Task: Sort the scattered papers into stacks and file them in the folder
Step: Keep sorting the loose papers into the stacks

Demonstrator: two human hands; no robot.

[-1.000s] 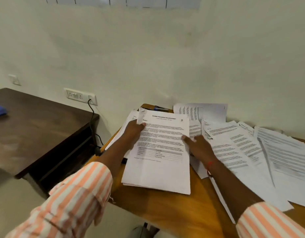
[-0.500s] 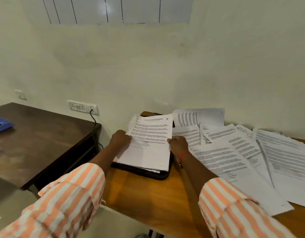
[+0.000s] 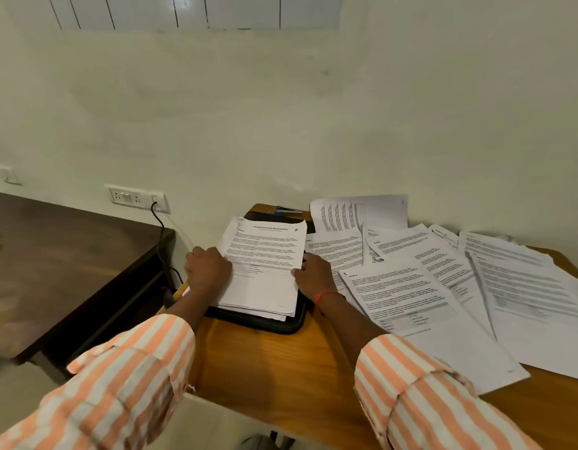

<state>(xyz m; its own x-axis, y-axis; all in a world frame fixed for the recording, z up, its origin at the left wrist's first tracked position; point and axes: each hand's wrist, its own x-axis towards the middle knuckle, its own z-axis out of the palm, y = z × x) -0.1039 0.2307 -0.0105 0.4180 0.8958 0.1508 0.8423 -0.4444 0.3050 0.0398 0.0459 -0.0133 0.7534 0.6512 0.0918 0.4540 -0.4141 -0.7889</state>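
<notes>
Stack of papers (image 3: 265, 258) lay on the black folder (image 3: 282, 325), left hand (image 3: 208, 268) and right hand (image 3: 313, 277) gripping its side edges; loose sheets (image 3: 443, 287) spread right of the folder.

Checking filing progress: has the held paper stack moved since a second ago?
Yes. The stack slid toward the wall; the black folder now shows beneath.

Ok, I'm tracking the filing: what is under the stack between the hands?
A black folder lies under the stack; its near rim, right rim and a far corner show. Paper covers its inside, so what else it holds cannot be seen.
</notes>
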